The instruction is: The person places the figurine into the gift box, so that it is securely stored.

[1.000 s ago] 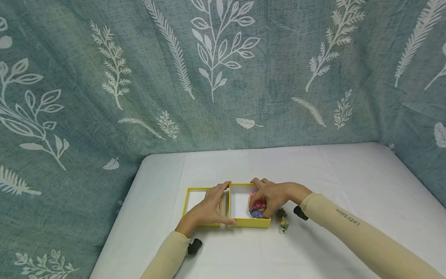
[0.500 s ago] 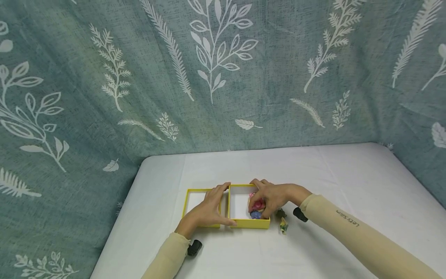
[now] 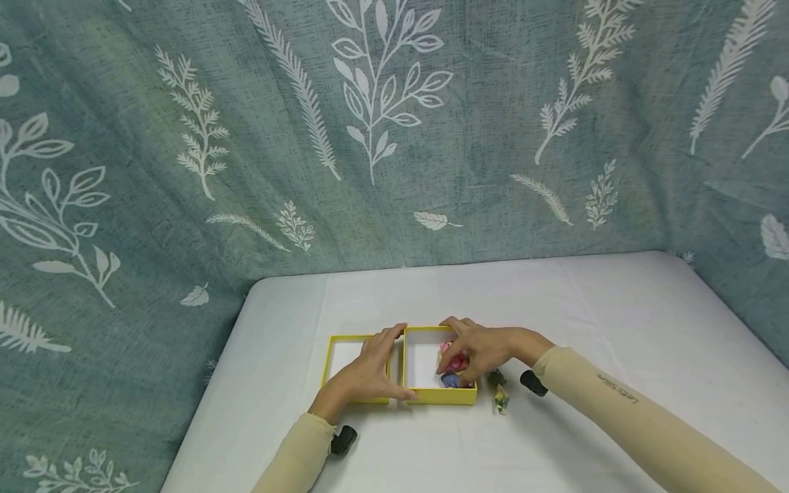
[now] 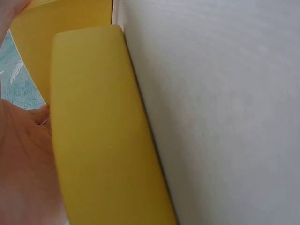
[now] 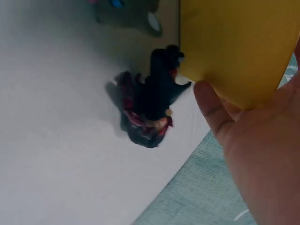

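In the head view, my left hand (image 3: 365,373) grips the left side of a yellow box (image 3: 440,396) with a white inside. Its thumb lies at the front wall and its fingers reach the back corner. My right hand (image 3: 488,349) bends over the box's right side, its fingers curled around a pink-red figurine (image 3: 455,361) inside. A blue figurine (image 3: 451,380) lies just in front of that one, partly covered by the hand. In the right wrist view, the yellow wall (image 5: 239,47) hides most of the right fingers; one fingertip shows at its edge.
A second yellow-rimmed tray (image 3: 331,356), perhaps the lid, lies left of the box, partly behind my left hand. Right of the box on the white table (image 3: 542,445) are a dark figurine (image 3: 496,376) and a green-yellow one (image 3: 501,398). A patterned teal cloth (image 3: 487,137) hangs behind.
The head view has shifted slightly. Both hands keep almost the same place on and in the box, with only a tiny movement of the right fingers over the figurines.
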Demonstrator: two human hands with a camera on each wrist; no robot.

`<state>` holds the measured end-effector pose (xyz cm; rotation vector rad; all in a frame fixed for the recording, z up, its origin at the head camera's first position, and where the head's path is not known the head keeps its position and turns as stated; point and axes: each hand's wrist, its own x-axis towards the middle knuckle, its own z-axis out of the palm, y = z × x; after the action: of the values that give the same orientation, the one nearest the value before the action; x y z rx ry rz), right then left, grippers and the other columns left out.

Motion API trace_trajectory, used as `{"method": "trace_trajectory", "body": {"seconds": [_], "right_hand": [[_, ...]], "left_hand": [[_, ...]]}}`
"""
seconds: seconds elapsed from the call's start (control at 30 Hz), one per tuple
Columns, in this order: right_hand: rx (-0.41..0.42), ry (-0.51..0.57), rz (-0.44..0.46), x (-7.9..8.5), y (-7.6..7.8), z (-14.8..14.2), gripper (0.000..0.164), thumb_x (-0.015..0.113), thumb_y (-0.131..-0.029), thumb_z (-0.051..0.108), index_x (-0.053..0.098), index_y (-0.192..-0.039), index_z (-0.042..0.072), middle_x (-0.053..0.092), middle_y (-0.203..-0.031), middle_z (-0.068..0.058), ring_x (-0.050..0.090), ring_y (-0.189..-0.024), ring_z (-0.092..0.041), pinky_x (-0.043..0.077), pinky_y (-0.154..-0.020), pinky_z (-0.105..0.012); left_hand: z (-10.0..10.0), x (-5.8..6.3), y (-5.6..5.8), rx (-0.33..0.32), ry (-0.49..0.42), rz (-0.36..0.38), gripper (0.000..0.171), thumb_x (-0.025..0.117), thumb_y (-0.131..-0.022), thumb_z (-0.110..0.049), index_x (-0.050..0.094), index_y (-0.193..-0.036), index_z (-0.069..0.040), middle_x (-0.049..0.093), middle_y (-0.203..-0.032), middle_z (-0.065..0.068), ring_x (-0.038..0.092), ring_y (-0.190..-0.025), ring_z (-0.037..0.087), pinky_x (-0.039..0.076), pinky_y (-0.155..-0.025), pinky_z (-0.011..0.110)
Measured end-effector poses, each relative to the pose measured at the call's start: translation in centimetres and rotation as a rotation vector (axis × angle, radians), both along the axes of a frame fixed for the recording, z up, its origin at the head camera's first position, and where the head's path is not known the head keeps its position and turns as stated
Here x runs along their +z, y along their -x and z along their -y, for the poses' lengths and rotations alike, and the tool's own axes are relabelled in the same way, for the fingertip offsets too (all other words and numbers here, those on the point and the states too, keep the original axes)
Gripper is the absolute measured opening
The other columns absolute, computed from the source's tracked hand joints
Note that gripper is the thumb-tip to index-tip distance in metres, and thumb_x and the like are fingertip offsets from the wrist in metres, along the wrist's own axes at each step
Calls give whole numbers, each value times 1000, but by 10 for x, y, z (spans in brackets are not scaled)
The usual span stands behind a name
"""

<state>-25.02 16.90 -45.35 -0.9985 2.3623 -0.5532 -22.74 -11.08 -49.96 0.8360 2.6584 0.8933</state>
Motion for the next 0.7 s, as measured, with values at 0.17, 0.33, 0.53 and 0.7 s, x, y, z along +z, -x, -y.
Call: {"method": "trace_trajectory", "body": {"seconds": [0.17,0.33,0.53,0.7], "right_hand": [[8,172,-8,3,-3,-13,40,74,-86,33,68,-125,28,19,-158,-12,29,-140,-38,34,-104,-61],[-46,320,-85,13,-9,-32,47,73,-88,36,63,-132,24,24,-156,-16,30,-140,-42,38,-101,-63],[-231,363,-258,11,-15,-56,48,72,-89,35,59,-134,23,50,-136,-8,54,-120,-33,47,-92,-54],[-340,330,-301,0,-16,-70,57,73,-88,37,55,-138,16,58,-120,-5,60,-103,-29,49,-82,-46]], "left_hand": [[0,1,0,-4,4,9,122,80,-63,-69,11,-157,-32,26,-159,-5,21,-148,26,27,-115,56],[-2,2,1,-14,-1,5,124,82,-63,-65,13,-157,-24,27,-158,-3,23,-147,24,26,-116,55],[-1,-1,2,-21,-8,4,125,84,-64,-62,12,-158,-21,27,-159,-1,22,-148,26,22,-117,56],[0,-2,2,-13,-8,12,124,83,-63,-63,13,-158,-23,26,-159,-3,21,-148,26,25,-116,55]]}}
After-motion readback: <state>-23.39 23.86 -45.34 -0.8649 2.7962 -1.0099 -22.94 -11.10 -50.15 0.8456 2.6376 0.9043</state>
